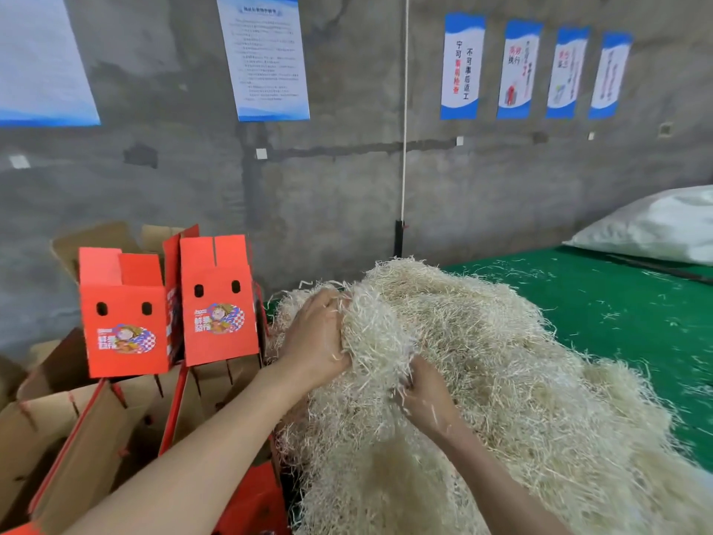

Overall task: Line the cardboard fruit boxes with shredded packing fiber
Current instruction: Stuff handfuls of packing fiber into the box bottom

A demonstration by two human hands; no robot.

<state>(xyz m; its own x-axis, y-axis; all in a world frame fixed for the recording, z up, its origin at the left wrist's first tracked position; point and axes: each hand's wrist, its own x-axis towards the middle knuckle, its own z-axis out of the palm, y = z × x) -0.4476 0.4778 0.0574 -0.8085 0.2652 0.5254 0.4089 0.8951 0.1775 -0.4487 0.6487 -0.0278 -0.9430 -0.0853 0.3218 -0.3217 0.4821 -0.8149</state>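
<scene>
- Big pale heap of shredded packing fiber (pixel 501 353) on the green bench (pixel 617 303), loose strands scattered around.
- Left hand (pixel 314 337) at the heap's upper left edge, fingers curled round a clump of fiber.
- Right hand (pixel 426 395) just beside and lower, fingers dug in, pinching strands.
- Two red fruit boxes (pixel 123 322) upright at left, flaps up, among open brown cartons (pixel 77 438).
- White sack (pixel 656 225) at the bench's far right.

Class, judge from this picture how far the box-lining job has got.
Done: no fiber shows in any box. Under way: the left hand and right hand grip clumps of the fiber pile. Remaining: the open boxes show bare cardboard; the upright red boxes hide their insides.
</scene>
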